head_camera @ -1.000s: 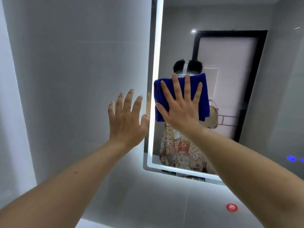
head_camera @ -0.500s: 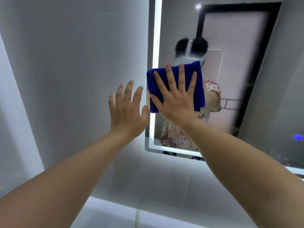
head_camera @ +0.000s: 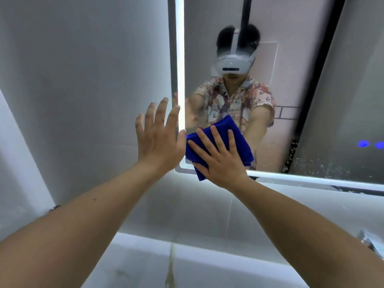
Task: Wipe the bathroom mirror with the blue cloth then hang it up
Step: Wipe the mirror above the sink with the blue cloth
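Grey wall [head_camera: 83, 90] flanks the lit mirror [head_camera: 311, 100]. Right hand [head_camera: 222, 161], fingers spread, presses the cloth [head_camera: 220, 125] flat on its lower-left corner; left hand [head_camera: 159, 140], fingers spread, is raised beside the frame.

We see the folded blue cloth [head_camera: 220, 140] flat against the lit-edged mirror [head_camera: 311, 100] at its lower left corner, overhanging the bottom edge.

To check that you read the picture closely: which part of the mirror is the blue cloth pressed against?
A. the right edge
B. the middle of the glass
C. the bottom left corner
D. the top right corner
C: the right hand presses the blue cloth flat over the mirror's lit bottom left corner, and the cloth hangs past the lower edge.
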Motion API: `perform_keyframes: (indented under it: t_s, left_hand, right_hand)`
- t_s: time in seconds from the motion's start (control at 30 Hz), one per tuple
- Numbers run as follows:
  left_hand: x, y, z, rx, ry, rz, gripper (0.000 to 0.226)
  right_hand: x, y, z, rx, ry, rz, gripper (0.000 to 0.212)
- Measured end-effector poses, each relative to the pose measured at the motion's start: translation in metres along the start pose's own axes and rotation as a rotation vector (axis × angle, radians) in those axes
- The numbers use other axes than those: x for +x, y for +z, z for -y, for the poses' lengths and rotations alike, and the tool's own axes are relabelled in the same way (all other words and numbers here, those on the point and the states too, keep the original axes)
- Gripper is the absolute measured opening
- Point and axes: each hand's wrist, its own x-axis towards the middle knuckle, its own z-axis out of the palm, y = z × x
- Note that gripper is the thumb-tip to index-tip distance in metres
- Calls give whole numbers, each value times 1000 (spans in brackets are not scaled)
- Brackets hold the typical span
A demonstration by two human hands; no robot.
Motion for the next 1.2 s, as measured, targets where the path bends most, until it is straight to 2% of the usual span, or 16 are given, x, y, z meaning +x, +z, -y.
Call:
perform_keyframes:
  t_s: [0.13, 0.33, 0.73, 1.2]
  left_hand:
    - [-3, 7, -15, -17, 45, -10, 59]
    - [-9, 26, -55, -55, 88, 53, 62]
    - [-5, 48, -167, -118, 206, 2, 56]
    - [4, 42, -234, -99, 198, 9, 59]
  right_hand:
    - [-9, -4, -21, -5, -53, -18, 72]
    - [-47, -24, -72, -36, 66, 1, 71]
    - [-117, -58, -167, -77, 155, 40, 70]
    - [-163, -62, -221, -64, 224, 12, 71]
